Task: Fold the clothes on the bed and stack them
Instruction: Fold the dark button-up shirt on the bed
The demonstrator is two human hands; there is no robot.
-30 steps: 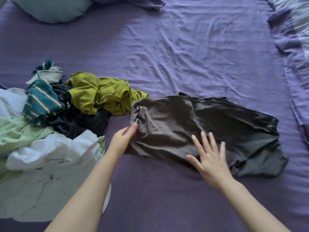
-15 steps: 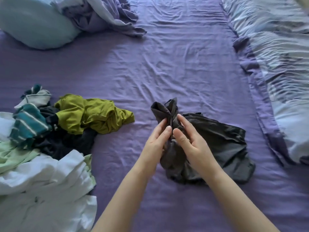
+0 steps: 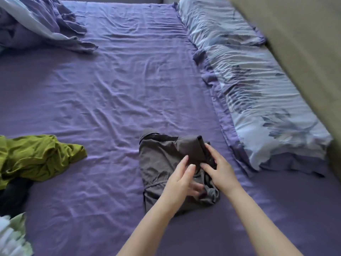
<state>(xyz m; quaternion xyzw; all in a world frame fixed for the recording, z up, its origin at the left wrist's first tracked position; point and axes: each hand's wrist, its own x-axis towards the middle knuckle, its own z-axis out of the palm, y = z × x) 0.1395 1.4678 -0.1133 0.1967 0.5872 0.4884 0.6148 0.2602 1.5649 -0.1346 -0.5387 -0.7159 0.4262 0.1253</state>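
Hard to see: your left hand (image 3: 181,182) is blurred at the thumb side; the clothes pile at your left is cut off by the frame edge, with only a green shirt (image 3: 36,156), something black (image 3: 13,198) and a blurred pale piece (image 3: 13,235) showing
Dark garment: the grey garment (image 3: 158,163) lies bunched on the bed right under both hands
Left hand: fingers straight, resting on the cloth's middle
Right hand: your right hand (image 3: 218,169) lies on the folded upper right part; whether it pinches the cloth you cannot tell
Bed: a wrinkled purple sheet (image 3: 110,89); a patterned pillow (image 3: 258,89) along the right, a rumpled blanket (image 3: 36,24) at far left
Room: a plain wall (image 3: 304,43) past the pillow
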